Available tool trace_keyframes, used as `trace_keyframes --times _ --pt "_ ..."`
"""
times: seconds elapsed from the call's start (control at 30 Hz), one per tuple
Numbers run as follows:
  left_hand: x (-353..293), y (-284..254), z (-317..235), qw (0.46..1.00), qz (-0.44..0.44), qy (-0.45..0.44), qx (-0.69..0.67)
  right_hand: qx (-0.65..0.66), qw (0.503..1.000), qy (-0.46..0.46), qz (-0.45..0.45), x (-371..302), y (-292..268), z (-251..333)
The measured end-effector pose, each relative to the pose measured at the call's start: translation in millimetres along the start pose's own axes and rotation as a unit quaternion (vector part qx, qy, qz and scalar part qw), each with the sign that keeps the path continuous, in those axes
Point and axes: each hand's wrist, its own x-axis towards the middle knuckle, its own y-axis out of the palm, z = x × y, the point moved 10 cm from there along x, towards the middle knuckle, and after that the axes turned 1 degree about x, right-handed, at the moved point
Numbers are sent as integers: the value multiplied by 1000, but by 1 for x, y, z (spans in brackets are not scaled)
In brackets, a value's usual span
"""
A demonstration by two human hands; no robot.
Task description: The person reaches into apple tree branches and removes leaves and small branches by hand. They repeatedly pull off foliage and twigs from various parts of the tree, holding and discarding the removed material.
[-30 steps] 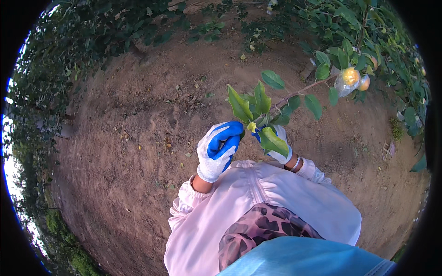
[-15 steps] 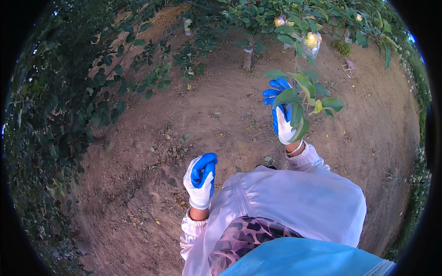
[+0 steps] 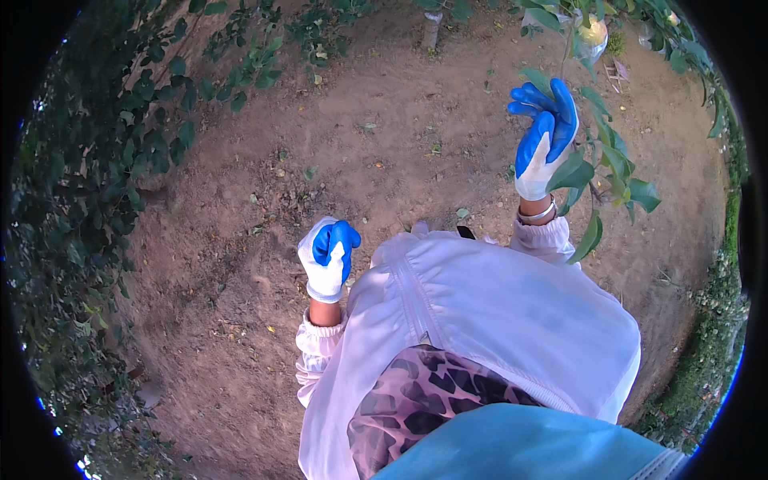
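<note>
My right hand (image 3: 548, 140), in a white glove with blue coated palm and fingers, is raised at the right beside a leafy apple branch (image 3: 618, 164). Its fingers are stretched out and apart, and it grips nothing that I can see. The branch's stem passes close by the fingers; whether they touch is unclear. Some leaves overlap the glove's cuff. Lower and further left, my left hand (image 3: 330, 254) wears a matching glove. Its fingers are curled into a fist, with nothing showing out of it. Above the right hand hangs a yellowish apple (image 3: 592, 32) in a clear bag.
Dense tree foliage (image 3: 80, 200) fills the left side. A tree trunk with a pale wrap (image 3: 431, 30) stands at the far edge. Brown soil (image 3: 384, 144) with scattered fallen leaves lies below me. Green plants (image 3: 704, 336) border the right side.
The view has shifted, so the trunk and apples sit higher. My right hand has moved right and turned beside the branch, fingers still spread. My left hand stays curled.
</note>
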Motion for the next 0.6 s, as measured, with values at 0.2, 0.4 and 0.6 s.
trace_keyframes --times 0.2,0.4,0.6 --pt "50 25 26 1000 11 16 -1 -14 999 -33 -6 12 -26 0" --pt "122 116 32 988 143 15 -49 -25 999 -19 -22 10 -59 6" --pt "173 178 38 969 232 -7 -84 -141 988 30 -48 -25 -92 -8"
